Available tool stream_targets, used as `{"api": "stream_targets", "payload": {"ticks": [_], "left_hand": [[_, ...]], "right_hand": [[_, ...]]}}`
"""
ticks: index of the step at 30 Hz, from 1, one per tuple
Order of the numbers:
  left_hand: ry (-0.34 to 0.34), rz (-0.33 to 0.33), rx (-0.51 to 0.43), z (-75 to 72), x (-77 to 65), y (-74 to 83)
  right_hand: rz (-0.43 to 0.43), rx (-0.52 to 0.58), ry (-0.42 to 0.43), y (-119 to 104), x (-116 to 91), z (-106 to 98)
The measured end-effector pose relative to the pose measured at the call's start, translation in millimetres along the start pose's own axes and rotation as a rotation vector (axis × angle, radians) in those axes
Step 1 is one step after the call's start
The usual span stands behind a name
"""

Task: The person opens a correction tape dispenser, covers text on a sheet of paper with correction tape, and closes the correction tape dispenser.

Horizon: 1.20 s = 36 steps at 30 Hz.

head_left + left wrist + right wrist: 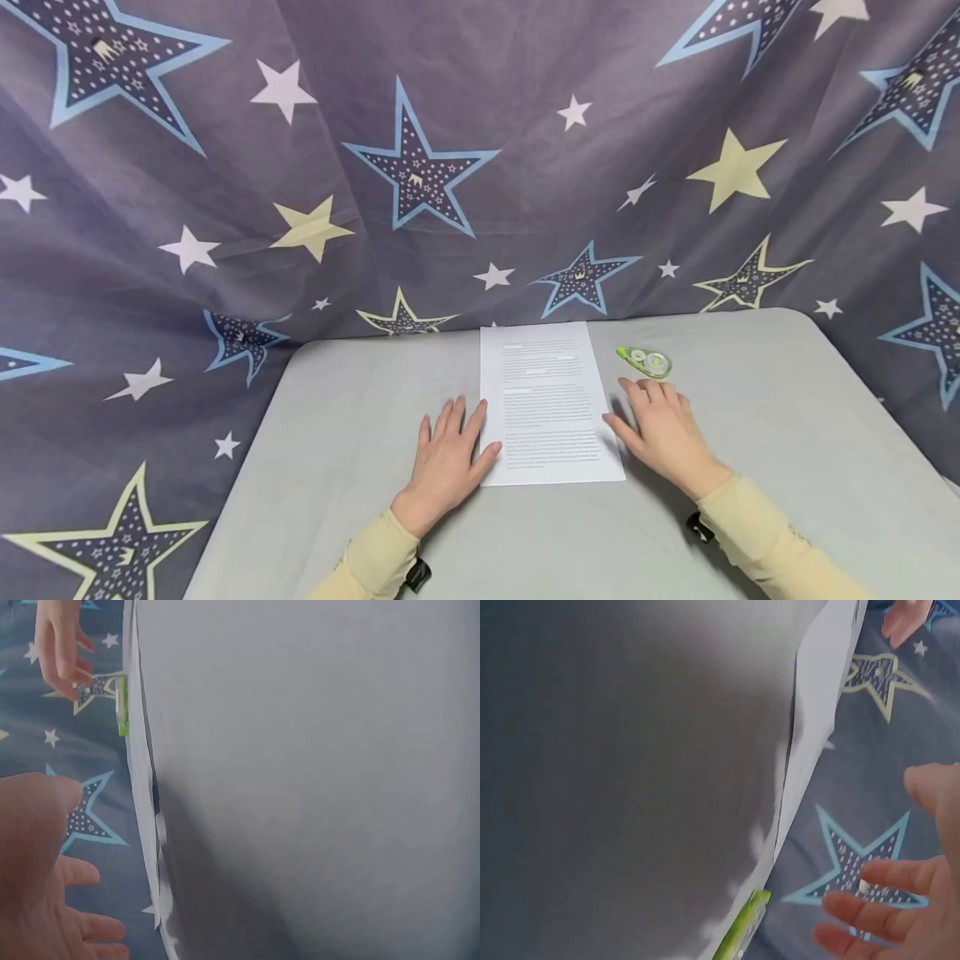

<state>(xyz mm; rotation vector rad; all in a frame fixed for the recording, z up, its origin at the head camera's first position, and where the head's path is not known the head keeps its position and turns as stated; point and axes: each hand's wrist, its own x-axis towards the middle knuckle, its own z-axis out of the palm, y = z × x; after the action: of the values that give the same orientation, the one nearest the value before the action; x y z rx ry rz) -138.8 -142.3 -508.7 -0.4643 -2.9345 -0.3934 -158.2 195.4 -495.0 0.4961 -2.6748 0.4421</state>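
A sheet of printed paper (547, 408) lies on the table, with several lines of small text and short blank patches among its upper lines. The left hand (444, 462) is at the sheet's left edge, fingers spread and thumb by the lower left side; whether it touches the paper I cannot tell. On the other side, the right hand (663, 429) hovers with loosely bent fingers and holds nothing. Just beyond its fingertips lies a green and clear correction tape dispenser (647, 361), also visible in the right wrist view as a green dispenser (741, 926) beside the paper (817, 697).
The grey table (360, 400) has rounded far corners. Behind it hangs a dark curtain (465, 50) printed with stars, reaching the table's far edge. Both forearms wear pale yellow sleeves (378, 554), with a black strap piece (417, 575) under the left cuff.
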Motion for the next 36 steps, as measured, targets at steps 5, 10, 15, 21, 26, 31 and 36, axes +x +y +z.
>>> {"api": "stream_targets", "payload": {"ticks": [5,10,15,21,26,31,36], "left_hand": [[0.037,0.021,0.03,-1.2,-0.2,1.8],[0.082,0.057,0.046,-2.8,-1.1,3.0],[0.087,0.073,0.052,-3.4,-3.2,3.4],[0.081,0.083,0.069,-3.7,-4.5,3.2],[0.072,0.08,0.077,-3.5,-5.3,2.4],[0.072,0.077,0.074,-4.0,-6.2,1.5],[0.073,0.075,0.077,-3.7,-6.2,0.4]], "right_hand": [[-0.019,-0.018,-0.032,19,15,-4],[-0.024,-0.024,-0.055,41,34,-3],[-0.004,-0.011,-0.049,65,53,8],[0.07,0.012,-0.106,80,67,16],[0.107,-0.013,-0.207,83,72,15],[0.127,-0.034,-0.272,83,75,13],[0.146,-0.034,-0.316,87,75,15]]}}
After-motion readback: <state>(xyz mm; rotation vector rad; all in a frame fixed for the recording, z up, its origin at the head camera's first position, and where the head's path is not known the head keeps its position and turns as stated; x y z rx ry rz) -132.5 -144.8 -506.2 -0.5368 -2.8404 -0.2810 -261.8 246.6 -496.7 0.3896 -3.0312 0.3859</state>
